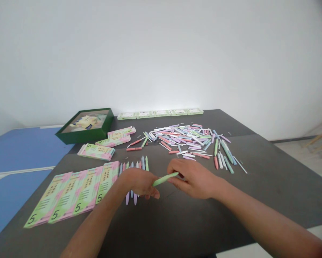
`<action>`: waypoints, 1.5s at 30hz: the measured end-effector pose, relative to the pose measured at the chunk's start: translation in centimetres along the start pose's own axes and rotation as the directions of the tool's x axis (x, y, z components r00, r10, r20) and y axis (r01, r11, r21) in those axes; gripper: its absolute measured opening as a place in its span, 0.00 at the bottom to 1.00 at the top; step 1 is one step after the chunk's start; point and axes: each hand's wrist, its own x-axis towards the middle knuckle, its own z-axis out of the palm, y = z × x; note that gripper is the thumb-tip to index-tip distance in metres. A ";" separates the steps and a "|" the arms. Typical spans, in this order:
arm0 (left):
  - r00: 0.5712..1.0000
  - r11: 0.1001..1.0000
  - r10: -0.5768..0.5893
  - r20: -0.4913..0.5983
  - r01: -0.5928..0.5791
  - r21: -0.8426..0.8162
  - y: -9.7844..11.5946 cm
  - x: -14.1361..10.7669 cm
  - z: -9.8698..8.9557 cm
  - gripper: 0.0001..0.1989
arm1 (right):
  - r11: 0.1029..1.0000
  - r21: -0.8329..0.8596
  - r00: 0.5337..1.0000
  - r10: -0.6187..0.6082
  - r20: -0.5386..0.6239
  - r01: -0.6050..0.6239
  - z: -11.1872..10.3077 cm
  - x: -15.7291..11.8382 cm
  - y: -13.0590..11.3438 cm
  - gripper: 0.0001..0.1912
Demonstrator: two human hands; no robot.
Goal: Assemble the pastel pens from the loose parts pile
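Note:
A light green pen [164, 178] spans the gap between my two hands above the dark table. My left hand [143, 182] is closed around its lower left end. At the other end, the fingertips of my right hand [194, 179] pinch the pen, hiding its tip. Beneath and behind my left hand lies a row of pens [147, 164] in several pastel colours, partly covered by that hand. Beyond my right hand spreads a loose pile of pen parts [182, 138], with white sticks among coloured barrels. A small group of barrels [226, 152] lies at its right.
Several flat pen boxes [87, 190] marked 5 lie side by side at the left. More boxes [96, 152] lie behind them, near a green open tray [82, 136] holding plastic packets. Along the back edge of the black table [257, 193] runs a row of boxes [161, 113].

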 end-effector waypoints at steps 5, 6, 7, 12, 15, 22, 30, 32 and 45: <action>1.000 1.000 -0.022 0.009 0.022 -0.017 0.3 -0.1 -0.1 0.11 | 0.999 -0.021 0.999 0.040 0.028 -0.039 -0.1 0.0 -0.1 0.14; 1.000 1.000 -0.017 0.009 0.017 -0.017 0.4 -0.2 -0.2 0.11 | 0.999 0.001 0.999 0.040 0.028 -0.040 -0.1 0.0 -0.1 0.14; 1.000 1.000 -0.013 0.010 0.013 -0.009 0.4 -0.2 -0.2 0.11 | 0.999 0.012 0.999 0.034 0.026 -0.034 -0.1 0.0 -0.2 0.13; 1.000 0.999 -0.023 -0.004 0.023 0.021 0.2 0.0 0.0 0.10 | 0.996 -0.088 0.999 0.034 0.041 -0.031 0.1 -0.1 -0.1 0.13; 1.000 1.000 -0.019 -0.003 0.020 0.007 0.2 0.1 0.0 0.10 | 0.999 -0.043 0.998 0.017 0.058 -0.015 -0.1 -0.1 0.0 0.12; 1.000 0.999 -0.024 0.001 0.024 0.028 0.4 -0.1 -0.1 0.10 | 0.993 -0.098 0.995 -0.063 0.076 0.070 -0.3 -0.1 -0.2 0.10; 1.000 1.000 0.020 0.019 -0.020 0.014 0.5 -0.1 -0.1 0.09 | 0.966 -0.258 0.998 0.009 0.068 0.009 0.1 -0.4 -0.2 0.19; 1.000 1.000 0.028 0.014 -0.028 0.008 0.4 -0.1 -0.1 0.08 | 0.978 -0.205 0.995 -0.033 0.094 0.051 -0.4 -0.6 -0.3 0.16; 1.000 1.000 0.015 -0.020 -0.015 0.023 0.3 0.0 0.0 0.08 | 0.975 -0.218 0.990 -0.010 0.140 0.041 -1.1 -0.8 -0.7 0.10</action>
